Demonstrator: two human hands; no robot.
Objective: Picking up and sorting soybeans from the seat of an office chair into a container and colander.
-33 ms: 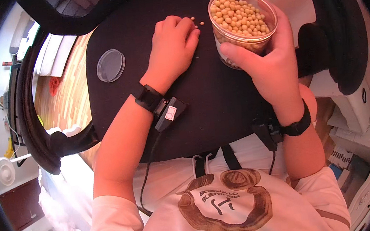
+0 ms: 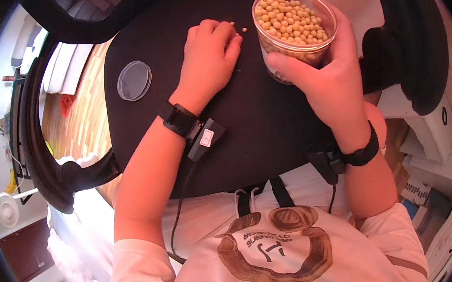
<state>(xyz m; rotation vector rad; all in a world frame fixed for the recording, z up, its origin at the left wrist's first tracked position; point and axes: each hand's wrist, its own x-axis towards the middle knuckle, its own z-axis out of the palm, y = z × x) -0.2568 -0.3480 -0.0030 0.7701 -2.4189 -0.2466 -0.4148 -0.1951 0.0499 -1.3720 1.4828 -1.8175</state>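
My right hand [image 2: 331,79] is wrapped around a clear plastic jar [image 2: 271,60] with no lid on, tilted a little toward me. Pale yellow soybeans [image 2: 292,21] fill it nearly to the rim. Over the black chair seat [image 2: 269,137], my left hand [image 2: 208,58] rests palm down with its fingers curled under. Its fingertips are hidden, so what they pinch, if anything, cannot be seen. A few loose soybeans [image 2: 244,30] lie on the seat just beyond those fingers. To the left of that hand, a round clear lid [image 2: 134,81] lies flat.
Black armrests flank the seat, one at left [image 2: 34,127] and one at right [image 2: 417,41]. A black chair back [image 2: 70,17] shows at the upper left. Black straps with small boxes circle both wrists, and a cable [image 2: 181,210] trails from the left box [image 2: 205,138].
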